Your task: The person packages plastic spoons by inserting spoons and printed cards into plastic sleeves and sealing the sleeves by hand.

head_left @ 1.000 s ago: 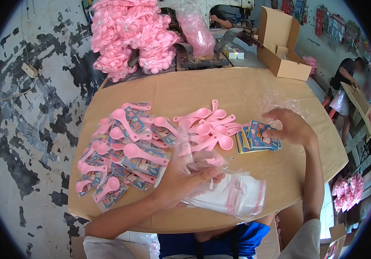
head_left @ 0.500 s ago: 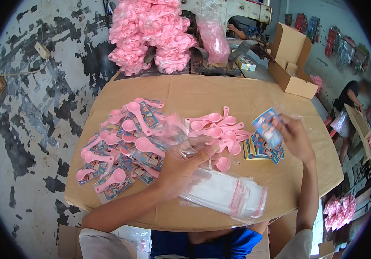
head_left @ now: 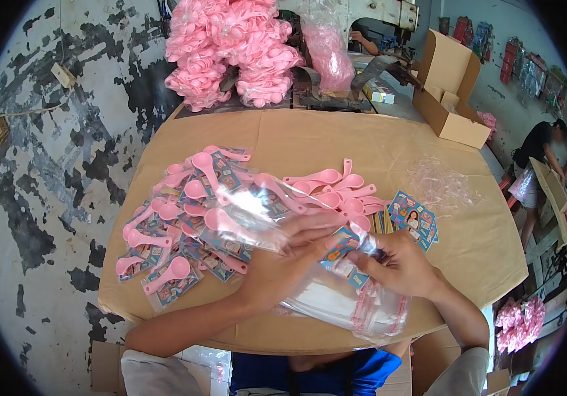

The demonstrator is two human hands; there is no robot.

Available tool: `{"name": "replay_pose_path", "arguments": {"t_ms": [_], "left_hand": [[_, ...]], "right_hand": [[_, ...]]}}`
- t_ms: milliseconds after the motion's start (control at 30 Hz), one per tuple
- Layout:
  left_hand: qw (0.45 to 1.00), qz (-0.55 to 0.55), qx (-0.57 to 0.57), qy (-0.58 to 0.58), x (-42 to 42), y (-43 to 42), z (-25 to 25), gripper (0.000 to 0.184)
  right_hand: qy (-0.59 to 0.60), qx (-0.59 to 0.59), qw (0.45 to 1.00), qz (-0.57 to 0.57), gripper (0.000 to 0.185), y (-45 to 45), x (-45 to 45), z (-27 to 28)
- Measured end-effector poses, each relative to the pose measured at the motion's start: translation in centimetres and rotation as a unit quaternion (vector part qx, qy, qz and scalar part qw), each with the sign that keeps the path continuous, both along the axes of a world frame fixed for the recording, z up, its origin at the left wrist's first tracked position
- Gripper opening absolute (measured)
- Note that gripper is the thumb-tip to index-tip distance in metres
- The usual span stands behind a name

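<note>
My left hand (head_left: 283, 264) has its fingers closed on a clear plastic bag (head_left: 247, 214), which stretches out to the left over the packed spoons and shines with glare. My right hand (head_left: 405, 265) pinches a blue printed card (head_left: 348, 254) close against the left fingers. Whether the card's edge is inside the bag is hidden. Beneath both hands lies a stack of flat clear bags (head_left: 336, 303). Loose pink measuring spoons (head_left: 330, 177) sit just beyond the hands. A pile of printed cards (head_left: 412, 221) is behind my right hand.
Bagged spoons with cards (head_left: 181, 228) are heaped on the left of the brown-covered table (head_left: 283, 132). Thin plastic scraps (head_left: 438, 185) lie at right. Behind stand large pink spoon bags (head_left: 231, 53), a machine and an open carton (head_left: 452, 109). Another person (head_left: 537, 155) works at far right.
My right hand has brought the card from the card pile leftward to my left hand. The bag in my left hand now spreads left, and the plastic scraps at right show more fully.
</note>
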State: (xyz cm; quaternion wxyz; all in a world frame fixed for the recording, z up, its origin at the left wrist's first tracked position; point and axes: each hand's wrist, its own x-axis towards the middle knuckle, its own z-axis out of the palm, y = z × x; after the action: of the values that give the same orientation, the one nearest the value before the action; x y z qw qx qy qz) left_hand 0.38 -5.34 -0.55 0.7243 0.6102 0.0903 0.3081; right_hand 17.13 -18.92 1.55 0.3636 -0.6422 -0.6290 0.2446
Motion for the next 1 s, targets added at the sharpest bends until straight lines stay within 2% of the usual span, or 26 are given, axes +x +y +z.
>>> {"name": "replay_pose_path", "arguments": {"t_ms": [33,100,200,300,367,467,500,533,600,667,700,733,800,867,967,1000], "left_hand": [[0.998,-0.010,0.039,0.048,-0.1,0.2,-0.2,0.038],[0.982,-0.030,0.118,0.142,-0.4,0.9,-0.6,0.040],[0.990,-0.032,0.066,0.117,-0.1,0.9,-0.2,0.028],[0.993,-0.046,-0.040,0.104,0.0,-0.6,-0.4,0.040],[0.997,-0.038,0.071,0.014,0.8,-1.1,-1.8,0.050],[0.993,-0.089,0.080,0.013,0.2,-0.1,-1.4,0.058],[0.988,-0.135,-0.072,0.019,0.1,0.3,-1.1,0.062],[0.983,-0.164,-0.074,0.022,-0.1,0.4,-0.9,0.062],[0.972,-0.221,-0.077,0.030,-0.4,0.6,-0.4,0.061],[0.969,-0.193,0.152,0.000,-0.9,-0.9,0.6,0.059],[0.958,-0.139,0.242,-0.061,0.0,-0.9,0.5,0.056],[0.975,-0.121,0.188,0.007,-0.4,-0.8,0.7,0.057],[0.983,-0.087,0.083,0.142,-2.1,0.0,2.2,0.057],[0.988,-0.138,-0.052,0.053,-2.1,1.7,-0.5,0.056],[0.991,-0.093,-0.013,0.092,-2.0,1.4,-0.4,0.054],[0.992,-0.077,0.006,0.103,-1.9,1.5,-0.1,0.053]], "right_hand": [[-0.003,-0.010,1.000,0.006,0.021,0.0,-0.1,-0.1],[0.100,-0.010,0.995,-0.009,0.020,0.1,-0.5,-0.5],[0.184,-0.010,0.982,-0.030,0.020,0.5,-1.1,-0.7],[0.181,0.037,0.982,-0.030,0.020,0.7,-1.3,-2.1],[0.186,0.044,0.981,-0.030,0.020,0.8,-1.3,-2.3],[0.253,0.007,0.966,-0.047,0.019,0.7,-1.7,-1.7],[0.288,0.008,0.956,-0.054,0.018,0.8,-2.1,-1.3],[0.321,0.012,0.945,-0.059,0.017,0.9,-2.3,-1.1],[0.277,0.002,0.961,-0.021,0.013,0.7,-1.8,-1.1],[0.220,0.013,0.975,0.032,0.011,0.6,-1.1,-1.0],[0.190,0.025,0.979,0.064,0.010,0.6,-0.7,-0.8],[0.161,0.037,0.982,0.095,0.011,0.8,-0.3,-0.6],[0.053,0.064,0.994,0.073,0.013,1.4,1.0,0.3],[-0.111,0.084,0.990,-0.032,0.016,2.7,3.0,2.1],[-0.361,-0.017,0.931,-0.051,0.018,5.8,6.5,1.2],[-0.395,-0.028,0.916,-0.064,0.019,6.3,7.1,-0.1]]}}
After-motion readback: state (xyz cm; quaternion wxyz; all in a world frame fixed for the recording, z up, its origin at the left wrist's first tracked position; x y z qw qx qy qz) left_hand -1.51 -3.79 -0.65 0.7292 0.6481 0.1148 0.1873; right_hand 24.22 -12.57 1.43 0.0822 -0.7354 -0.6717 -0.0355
